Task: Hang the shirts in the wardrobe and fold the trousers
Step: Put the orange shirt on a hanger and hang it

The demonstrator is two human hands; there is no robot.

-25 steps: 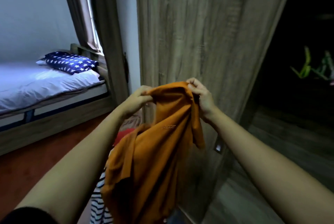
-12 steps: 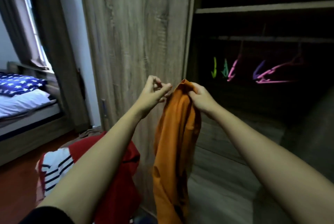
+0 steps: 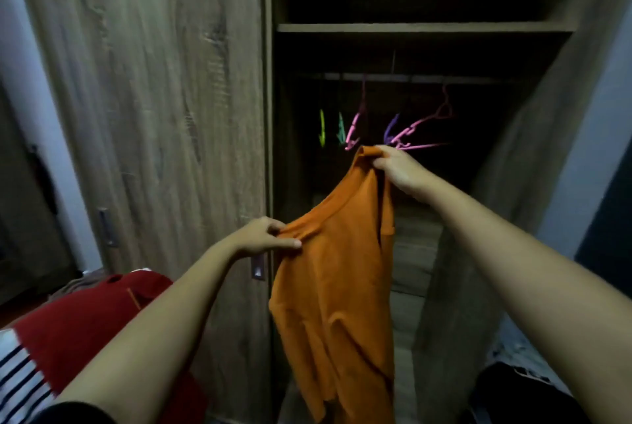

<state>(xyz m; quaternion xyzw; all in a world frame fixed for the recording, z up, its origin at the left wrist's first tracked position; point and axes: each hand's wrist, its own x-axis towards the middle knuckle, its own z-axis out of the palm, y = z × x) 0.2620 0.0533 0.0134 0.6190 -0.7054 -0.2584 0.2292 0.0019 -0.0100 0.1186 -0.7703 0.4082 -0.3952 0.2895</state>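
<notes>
Open wardrobe [image 3: 424,27] ahead; orange shirt [image 3: 338,280] hangs lengthwise downward, right hand [image 3: 393,164] gripping top, left hand [image 3: 263,235] pinching collar.

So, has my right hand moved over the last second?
Yes. The right hand, gripping the orange shirt, was by the wardrobe door edge; now it is further right, inside the opening, just below the pink hangers.

Shirt [image 3: 335,287] before wardrobe [image 3: 154,116], hangers [image 3: 352,129] on rail [image 3: 410,77] (inside), clothes pile [image 3: 85,321] left
</notes>
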